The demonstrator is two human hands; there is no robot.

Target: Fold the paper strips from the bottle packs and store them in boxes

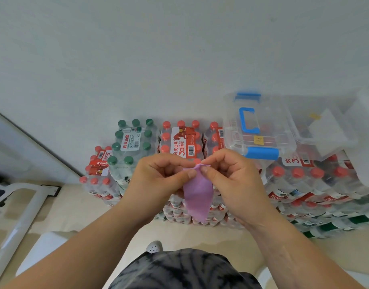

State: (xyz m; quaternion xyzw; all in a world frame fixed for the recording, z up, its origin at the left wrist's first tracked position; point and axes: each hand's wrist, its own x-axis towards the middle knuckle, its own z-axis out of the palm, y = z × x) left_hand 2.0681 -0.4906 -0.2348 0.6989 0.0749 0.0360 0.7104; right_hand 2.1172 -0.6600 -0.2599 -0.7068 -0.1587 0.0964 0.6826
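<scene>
Above the stacked bottle packs (179,142), left hand (158,178) and right hand (231,176) pinch a purple paper strip (198,195); aligning its ends would likely crease it cleanly, storage box (256,126) at one o'clock.

paper strip (198,195): lilac, hanging doubled, top edge pinched | bottle packs (179,140): shrink-wrapped, red and green caps, stacked by wall | box (260,130): clear, blue-handled, lidded, atop packs

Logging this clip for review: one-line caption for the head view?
Both hands, left and right, pinch a purple strip above stacked bottle packs, clear box nearby.
</scene>
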